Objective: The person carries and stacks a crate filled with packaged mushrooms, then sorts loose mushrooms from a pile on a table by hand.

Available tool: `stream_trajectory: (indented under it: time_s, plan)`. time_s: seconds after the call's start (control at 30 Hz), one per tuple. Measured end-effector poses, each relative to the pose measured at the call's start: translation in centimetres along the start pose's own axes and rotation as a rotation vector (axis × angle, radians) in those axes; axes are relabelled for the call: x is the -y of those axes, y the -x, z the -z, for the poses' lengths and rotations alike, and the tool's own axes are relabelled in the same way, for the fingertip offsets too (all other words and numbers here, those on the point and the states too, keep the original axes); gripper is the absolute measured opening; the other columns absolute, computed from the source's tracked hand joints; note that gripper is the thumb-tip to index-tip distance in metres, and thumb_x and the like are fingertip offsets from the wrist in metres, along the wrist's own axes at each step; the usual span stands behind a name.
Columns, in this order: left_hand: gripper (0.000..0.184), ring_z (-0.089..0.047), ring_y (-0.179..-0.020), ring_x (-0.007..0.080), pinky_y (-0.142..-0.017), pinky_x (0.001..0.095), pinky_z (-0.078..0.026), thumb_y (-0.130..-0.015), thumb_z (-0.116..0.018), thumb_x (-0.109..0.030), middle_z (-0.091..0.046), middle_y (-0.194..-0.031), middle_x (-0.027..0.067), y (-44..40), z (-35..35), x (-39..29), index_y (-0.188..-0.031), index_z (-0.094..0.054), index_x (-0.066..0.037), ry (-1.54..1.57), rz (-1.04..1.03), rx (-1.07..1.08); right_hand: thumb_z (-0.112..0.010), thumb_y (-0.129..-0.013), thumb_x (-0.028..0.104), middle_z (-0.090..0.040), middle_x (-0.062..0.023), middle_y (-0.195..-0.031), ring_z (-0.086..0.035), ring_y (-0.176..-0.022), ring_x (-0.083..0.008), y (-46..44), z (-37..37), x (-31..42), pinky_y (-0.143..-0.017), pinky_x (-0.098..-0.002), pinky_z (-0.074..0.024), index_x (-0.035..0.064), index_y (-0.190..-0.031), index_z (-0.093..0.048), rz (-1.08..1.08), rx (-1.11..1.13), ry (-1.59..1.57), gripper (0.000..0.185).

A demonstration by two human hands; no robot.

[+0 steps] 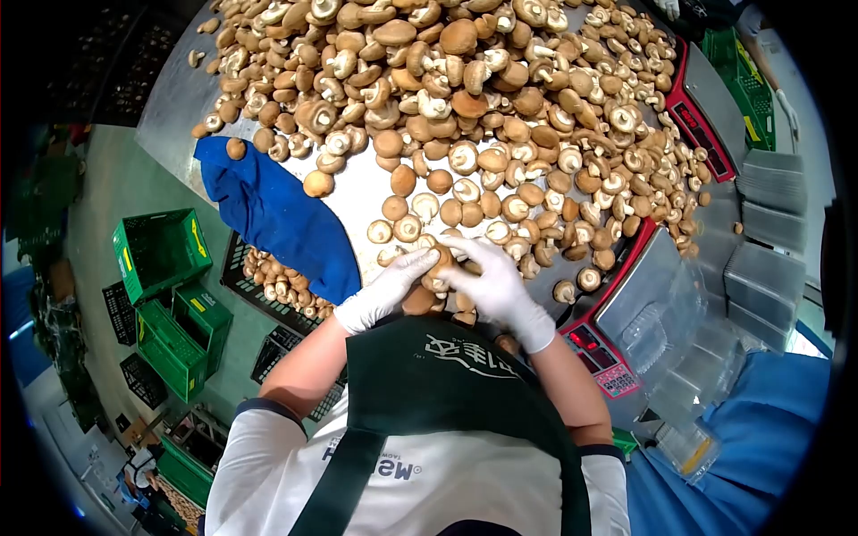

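The left hand (391, 290) and right hand (497, 284) grasped one mushroom (441, 260), its direction and long axis unclear; two scales (605, 357) stood rightward.

Held mushroom (439, 261): one, brown rounded cap, between the gloved fingers of the left hand (386, 290) and right hand (494, 284), at the near side of the table (347, 210); stem hidden by the fingers.

Near mushrooms (418, 300): several, brown, close together just below the hands, partly covered.

Mushroom heap (429, 98): many, whole, tan to brown caps, pale stems; piled thick at the far side, thinning toward the hands and spreading right. Mixed poses: some cap up, others overturned, showing cream undersides and stems, many lying tilted against one another.
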State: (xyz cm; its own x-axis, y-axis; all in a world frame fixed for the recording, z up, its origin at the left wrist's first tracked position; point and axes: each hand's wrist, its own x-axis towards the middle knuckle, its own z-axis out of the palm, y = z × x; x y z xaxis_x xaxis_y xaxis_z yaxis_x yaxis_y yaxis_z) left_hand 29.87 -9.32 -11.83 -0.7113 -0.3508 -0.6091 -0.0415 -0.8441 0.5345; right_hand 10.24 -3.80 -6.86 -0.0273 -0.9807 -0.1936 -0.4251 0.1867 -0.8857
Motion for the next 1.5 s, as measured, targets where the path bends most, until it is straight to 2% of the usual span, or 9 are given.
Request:
stream_trajectory:
  time_s: [0.07,0.13,0.3,0.53,0.73,0.83,1.03,1.43,1.5]
  plan:
    - [0.045,-0.061,-0.108,0.0211,-0.094,0.0357,-0.050,-0.101,-0.048,-0.038,-0.062,-0.119,0.0111,1.0,-2.1,-1.6,-0.131,-0.051,-0.005,0.157,0.054,-0.029,-0.068,-0.085,0.023,-0.069,-0.0121,-0.102,-0.063,-0.090,-0.0268,-2.0,1.8,-1.0,-0.083,-0.0387,-0.0492,0.0096,-0.107,-0.071,-0.015,-0.102,0.058,0.025]
    - [0.049,-0.060,-0.110,0.0217,-0.096,0.0358,-0.049,-0.101,-0.049,-0.041,-0.061,-0.121,0.0101,1.3,-3.3,-1.9,-0.135,-0.047,-0.007,0.329,0.091,-0.069,-0.063,-0.083,0.011,-0.066,-0.0089,-0.099,-0.059,-0.089,-0.0270,-4.7,3.7,-4.4,-0.077,-0.0379,-0.0473,0.0106,-0.108,-0.069,0.362,-0.348,0.528,0.026]
    - [0.052,-0.058,-0.115,0.0233,-0.097,0.0369,-0.048,-0.100,-0.047,-0.044,-0.057,-0.128,0.0104,0.8,-4.1,-1.1,-0.139,-0.042,-0.009,0.416,0.098,-0.105,-0.066,-0.079,0.011,-0.064,-0.0105,-0.103,-0.058,-0.092,-0.0299,-9.3,5.2,-6.1,-0.081,-0.0411,-0.0463,0.0160,-0.113,-0.068,0.160,-0.350,0.719,0.034]
    - [0.054,-0.057,-0.116,0.0238,-0.095,0.0372,-0.049,-0.102,-0.041,-0.045,-0.054,-0.130,0.0109,0.4,-4.1,-0.7,-0.142,-0.040,-0.009,0.384,0.117,-0.082,-0.069,-0.088,0.023,-0.058,0.0029,-0.087,-0.049,-0.075,-0.0064,-6.6,5.3,-6.3,-0.063,-0.0247,-0.0442,-0.0007,-0.120,-0.063,-0.213,-0.256,-0.231,0.040]
    - [0.057,-0.055,-0.116,0.0233,-0.100,0.0385,-0.043,-0.102,-0.038,-0.046,-0.054,-0.131,0.0125,0.4,-5.4,-1.7,-0.139,-0.043,-0.003,0.273,0.122,-0.042,-0.067,-0.088,0.025,-0.067,-0.0102,-0.094,-0.065,-0.087,-0.0194,-2.3,6.9,-2.6,-0.078,-0.0320,-0.0504,0.0033,-0.110,-0.069,-0.152,0.231,0.231,0.031]
    - [0.050,-0.056,-0.114,0.0224,-0.097,0.0365,-0.045,-0.102,-0.042,-0.042,-0.057,-0.127,0.0128,0.2,-4.0,-1.0,-0.132,-0.050,-0.003,0.172,0.217,-0.065,-0.064,-0.086,0.026,-0.067,-0.0147,-0.099,-0.063,-0.094,-0.0299,-4.9,8.5,-3.5,-0.081,-0.0390,-0.0499,0.0068,-0.109,-0.069,-0.092,-0.053,0.106,0.030]
    - [0.033,-0.062,-0.090,0.0182,-0.078,0.0292,-0.051,-0.099,-0.052,-0.033,-0.066,-0.106,0.0089,1.3,-6.3,-3.0,-0.117,-0.058,-0.005,0.336,0.262,-0.185,-0.059,-0.087,0.017,-0.045,-0.0143,-0.142,-0.037,-0.133,-0.0368,-11.6,8.0,-6.7,-0.109,-0.0486,-0.0330,0.0106,-0.138,-0.049,0.178,-0.499,0.878,0.052]
    - [0.025,-0.057,-0.072,0.0139,-0.066,0.0265,-0.047,-0.100,-0.049,-0.027,-0.066,-0.091,0.0054,1.8,-4.0,-2.7,-0.108,-0.061,-0.006,0.292,0.228,-0.164,-0.063,-0.085,0.011,-0.065,-0.0121,-0.116,-0.051,-0.120,-0.0384,0.2,6.0,-4.5,-0.103,-0.0458,-0.0394,0.0089,-0.118,-0.065,0.115,-0.203,0.508,0.033]
    - [0.025,-0.057,-0.072,0.0122,-0.065,0.0258,-0.046,-0.100,-0.050,-0.027,-0.067,-0.093,0.0052,2.6,-4.2,-4.0,-0.110,-0.061,-0.007,0.230,0.268,-0.183,-0.064,-0.085,0.012,-0.068,-0.0117,-0.108,-0.057,-0.111,-0.0355,0.3,7.0,-6.2,-0.099,-0.0436,-0.0432,0.0064,-0.100,-0.070,0.141,-0.287,0.374,0.017]
